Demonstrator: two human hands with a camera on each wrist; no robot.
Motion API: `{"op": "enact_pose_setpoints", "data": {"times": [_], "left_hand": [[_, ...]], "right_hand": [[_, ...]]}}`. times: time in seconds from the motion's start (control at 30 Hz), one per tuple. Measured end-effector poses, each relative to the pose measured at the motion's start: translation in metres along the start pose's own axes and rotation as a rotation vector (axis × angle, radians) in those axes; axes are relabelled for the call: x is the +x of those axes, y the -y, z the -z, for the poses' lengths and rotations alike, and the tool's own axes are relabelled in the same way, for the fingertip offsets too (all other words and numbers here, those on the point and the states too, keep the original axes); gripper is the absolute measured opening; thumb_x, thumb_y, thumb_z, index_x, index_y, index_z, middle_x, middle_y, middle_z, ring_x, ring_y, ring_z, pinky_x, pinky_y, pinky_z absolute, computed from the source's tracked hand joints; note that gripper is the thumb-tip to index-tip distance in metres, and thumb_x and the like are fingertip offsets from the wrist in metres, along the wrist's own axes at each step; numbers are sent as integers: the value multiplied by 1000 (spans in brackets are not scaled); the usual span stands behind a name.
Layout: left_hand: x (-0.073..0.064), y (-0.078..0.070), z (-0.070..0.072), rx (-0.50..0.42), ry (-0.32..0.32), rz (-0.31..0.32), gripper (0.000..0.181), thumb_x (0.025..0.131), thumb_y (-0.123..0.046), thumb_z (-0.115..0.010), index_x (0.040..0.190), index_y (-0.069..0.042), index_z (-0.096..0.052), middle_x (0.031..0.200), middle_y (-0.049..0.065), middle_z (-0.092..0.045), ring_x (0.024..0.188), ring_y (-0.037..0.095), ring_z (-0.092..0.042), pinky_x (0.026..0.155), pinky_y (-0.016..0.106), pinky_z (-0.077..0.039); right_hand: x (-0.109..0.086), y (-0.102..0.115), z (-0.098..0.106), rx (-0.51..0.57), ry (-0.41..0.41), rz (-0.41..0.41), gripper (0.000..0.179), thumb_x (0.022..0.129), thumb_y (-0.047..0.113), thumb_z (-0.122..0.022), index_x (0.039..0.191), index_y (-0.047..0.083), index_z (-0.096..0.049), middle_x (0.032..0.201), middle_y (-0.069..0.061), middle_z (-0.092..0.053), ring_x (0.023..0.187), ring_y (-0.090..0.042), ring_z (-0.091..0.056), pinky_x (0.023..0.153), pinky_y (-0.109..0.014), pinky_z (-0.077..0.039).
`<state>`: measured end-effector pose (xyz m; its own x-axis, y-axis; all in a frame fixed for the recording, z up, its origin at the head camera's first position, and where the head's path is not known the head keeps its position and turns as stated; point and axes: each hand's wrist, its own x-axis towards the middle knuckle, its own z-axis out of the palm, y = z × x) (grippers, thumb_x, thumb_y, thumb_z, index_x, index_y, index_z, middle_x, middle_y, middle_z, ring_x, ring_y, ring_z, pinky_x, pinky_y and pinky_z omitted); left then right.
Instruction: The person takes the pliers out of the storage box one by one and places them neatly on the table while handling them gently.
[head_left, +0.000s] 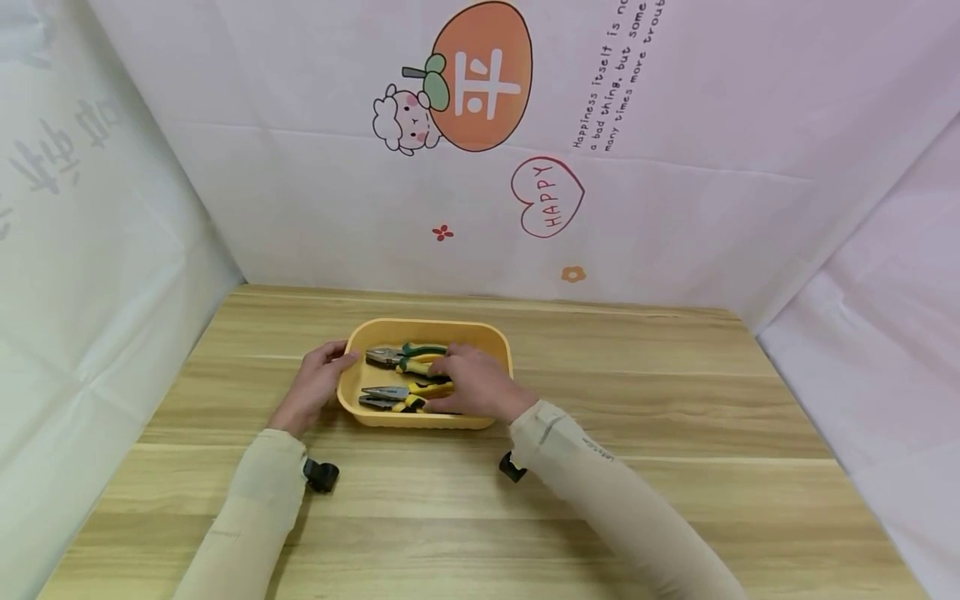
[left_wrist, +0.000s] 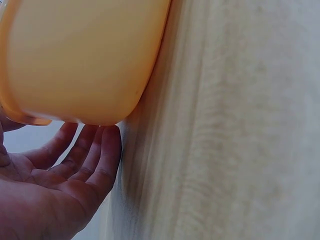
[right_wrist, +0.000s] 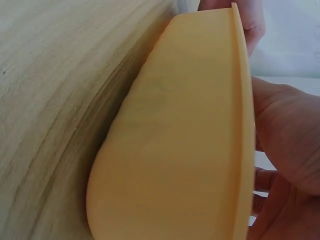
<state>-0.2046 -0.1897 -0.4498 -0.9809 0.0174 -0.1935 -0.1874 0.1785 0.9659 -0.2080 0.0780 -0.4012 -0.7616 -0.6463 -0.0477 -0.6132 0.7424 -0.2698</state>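
A yellow plastic basket (head_left: 423,421) stands on the wooden table. Inside lie pliers with green-and-yellow handles (head_left: 384,357) towards the back and long-nosed pliers with yellow-and-black handles (head_left: 386,392) nearer the front, jaws pointing left. My left hand (head_left: 318,379) holds the basket's left end, thumb over the rim and bent fingers (left_wrist: 111,150) against the outer wall. My right hand (head_left: 480,383) reaches over the front rim into the basket, its fingertips right at the pliers' handles. In the right wrist view the basket wall hides those fingertips, so I cannot tell whether they grip.
The wooden tabletop (head_left: 637,392) extends to both sides of the basket and in front of it. White printed cloth (head_left: 330,208) hangs behind and on both sides. A small black camera (head_left: 322,476) sits at the left wrist, another (head_left: 513,467) at the right.
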Motion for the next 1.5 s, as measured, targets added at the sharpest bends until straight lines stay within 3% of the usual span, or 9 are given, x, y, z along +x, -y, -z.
{"op": "enact_pose_setpoints", "data": {"times": [0.27,0.53,0.83,1.0,1.5], "left_hand": [[-1,-2,-1,7,-1,-9,53,109,-24,-49,151,7,-39,140,27,-47,120,35,-54,83,22,-53],[-1,-2,-1,19,-9,-9,53,109,-23,-49,151,8,-39,141,27,-47,122,34,-53,85,21,-51],[-1,-3,-1,19,-12,-10,52,109,-21,-48,150,8,-39,141,27,-47,123,34,-52,87,21,-51],[-3,-4,-2,10,-8,-6,53,109,-22,-48,151,8,-37,143,27,-46,124,35,-51,90,24,-51],[-3,-3,-2,-2,-6,-19,52,109,-22,-49,150,9,-39,140,27,-47,122,35,-54,86,22,-53]], "right_hand": [[2,0,-7,-27,-3,-12,44,85,44,-83,118,17,-76,104,4,-63,90,-13,-54,77,-31,-49],[6,4,-9,-42,23,-32,40,83,36,-86,117,18,-77,102,5,-62,90,-13,-54,73,-30,-51],[8,7,-9,-104,57,-41,40,85,34,-85,120,18,-76,114,2,-66,106,-19,-61,86,-40,-56],[8,8,-9,-97,61,-37,39,85,33,-85,119,17,-77,114,1,-66,107,-20,-61,88,-40,-55],[6,5,-9,-143,22,-18,44,83,42,-85,122,24,-76,111,6,-67,99,-16,-64,75,-38,-56]]}}
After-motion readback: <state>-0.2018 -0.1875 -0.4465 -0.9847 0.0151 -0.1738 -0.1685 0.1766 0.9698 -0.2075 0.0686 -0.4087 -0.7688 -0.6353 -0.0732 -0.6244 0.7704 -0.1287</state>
